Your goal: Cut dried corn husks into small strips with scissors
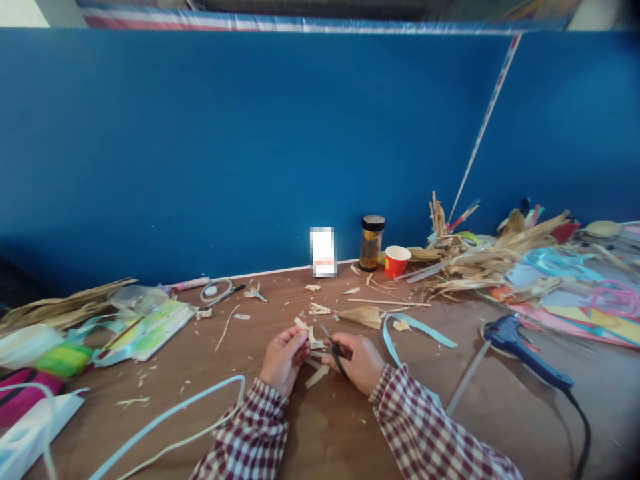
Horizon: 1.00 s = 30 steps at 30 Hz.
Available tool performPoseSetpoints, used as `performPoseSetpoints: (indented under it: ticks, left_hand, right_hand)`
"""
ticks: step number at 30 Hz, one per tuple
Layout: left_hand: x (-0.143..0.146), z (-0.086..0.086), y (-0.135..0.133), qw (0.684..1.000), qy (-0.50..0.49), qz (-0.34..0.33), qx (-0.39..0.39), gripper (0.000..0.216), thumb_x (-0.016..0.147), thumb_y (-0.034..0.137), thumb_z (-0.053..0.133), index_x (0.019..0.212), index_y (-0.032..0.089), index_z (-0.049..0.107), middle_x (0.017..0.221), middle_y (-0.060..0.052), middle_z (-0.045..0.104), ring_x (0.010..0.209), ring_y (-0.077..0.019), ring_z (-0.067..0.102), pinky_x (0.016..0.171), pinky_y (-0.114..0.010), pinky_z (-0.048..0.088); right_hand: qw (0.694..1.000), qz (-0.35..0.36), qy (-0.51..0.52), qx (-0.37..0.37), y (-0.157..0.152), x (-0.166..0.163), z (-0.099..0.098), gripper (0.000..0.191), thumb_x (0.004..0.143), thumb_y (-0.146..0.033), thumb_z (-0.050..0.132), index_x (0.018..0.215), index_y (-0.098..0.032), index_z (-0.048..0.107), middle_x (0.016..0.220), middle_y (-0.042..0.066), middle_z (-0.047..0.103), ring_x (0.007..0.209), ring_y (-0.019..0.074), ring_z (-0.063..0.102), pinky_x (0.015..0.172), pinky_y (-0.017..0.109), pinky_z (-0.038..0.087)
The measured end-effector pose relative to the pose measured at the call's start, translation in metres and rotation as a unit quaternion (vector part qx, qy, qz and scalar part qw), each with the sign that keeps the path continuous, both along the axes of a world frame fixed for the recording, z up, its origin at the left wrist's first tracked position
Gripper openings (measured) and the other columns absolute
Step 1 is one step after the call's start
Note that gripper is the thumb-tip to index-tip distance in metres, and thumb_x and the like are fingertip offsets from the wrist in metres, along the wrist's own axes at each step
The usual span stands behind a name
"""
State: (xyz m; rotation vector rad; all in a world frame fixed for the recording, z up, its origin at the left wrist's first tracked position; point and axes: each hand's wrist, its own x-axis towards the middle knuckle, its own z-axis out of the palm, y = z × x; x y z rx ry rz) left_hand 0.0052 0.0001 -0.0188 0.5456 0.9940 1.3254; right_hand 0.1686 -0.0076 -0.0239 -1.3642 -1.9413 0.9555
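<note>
Cup right of jar, on table

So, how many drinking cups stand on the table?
1. A red paper cup stands at the back of the table, beside the dark-lidded jar. More could be hidden in the pile of dried husks at the right.

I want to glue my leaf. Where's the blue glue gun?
The blue glue gun lies on the wooden table, to the right of the right hand, near the pile of dried husks.
</note>
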Motion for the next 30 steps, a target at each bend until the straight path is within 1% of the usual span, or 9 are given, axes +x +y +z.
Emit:
performPoseSetpoints:
  ticks: [2,5,7,18,24,30]
  left_hand:
    - [0.0,0.0004,0.0001,1.0,-0.003,0.006,-0.002,0.02,0.056,0.018,0.076,0.068,0.01,0.061,0.051,0.002,0.058,0.045,-0.0054,0.053,0.045,-0.013,0.047]
    - [-0.0002,0.0006,0.0002,1.0,-0.007,0.007,-0.004,0.022,0.055,0.02,0.077,0.068,0.01,0.062,0.051,0.002,0.058,0.045,-0.0053,0.053,0.045,-0.013,0.047]
    - [-0.0003,0.0002,0.0004,1.0,-0.005,0.006,-0.002,0.024,0.054,0.022,0.078,0.068,0.01,0.062,0.052,0.002,0.058,0.045,-0.0053,0.053,0.045,-0.013,0.047]
    - [-0.0004,-0.0021,-0.0012,1.0,-0.01,-0.004,0.002,0.026,0.052,0.022,0.079,0.067,0.011,0.062,0.053,0.001,0.057,0.047,-0.0055,0.053,0.046,-0.014,0.048]
    - [-0.0002,-0.0006,-0.0015,1.0,-0.004,-0.003,-0.001,0.025,0.053,0.022,0.079,0.067,0.011,0.062,0.053,0.001,0.058,0.046,-0.0055,0.053,0.045,-0.014,0.048]
    - [0.0003,-0.0015,0.0003,1.0,-0.003,-0.001,-0.003,0.03,0.048,0.026,0.081,0.066,0.01,0.062,0.052,0.001,0.057,0.045,-0.0051,0.052,0.045,-0.013,0.048]
  right_hand:
    - [1.0,0.006,-0.014,0.023,-0.0009,0.0008,0.0027,0.029,0.074,-0.044,0.056,0.091,-0.022,0.062,0.062,-0.003,0.054,0.054,0.0105,0.044,0.048,0.02,0.029]
    - [0.997,0.027,-0.049,0.056,-0.0033,0.0031,0.0076,0.027,0.072,-0.047,0.057,0.079,-0.022,0.062,0.059,-0.004,0.052,0.054,0.01,0.043,0.049,0.02,0.028]
    - [0.995,0.034,-0.061,0.066,-0.0043,0.004,0.0092,0.028,0.072,-0.048,0.057,0.075,-0.021,0.061,0.058,-0.004,0.052,0.054,0.0101,0.043,0.049,0.02,0.027]
    - [0.995,0.031,-0.07,0.065,-0.0036,0.0038,0.0073,0.03,0.072,-0.05,0.056,0.072,-0.021,0.059,0.058,-0.004,0.05,0.055,0.01,0.041,0.05,0.02,0.025]
    - [0.995,0.033,-0.065,0.062,-0.0031,0.0038,0.0057,0.027,0.072,-0.049,0.057,0.074,-0.022,0.061,0.06,-0.004,0.052,0.056,0.0104,0.042,0.05,0.02,0.024]
    - [0.996,0.036,-0.061,0.057,-0.0019,0.0044,0.0039,0.026,0.072,-0.048,0.058,0.078,-0.023,0.063,0.061,-0.004,0.053,0.057,0.0104,0.043,0.05,0.02,0.025]
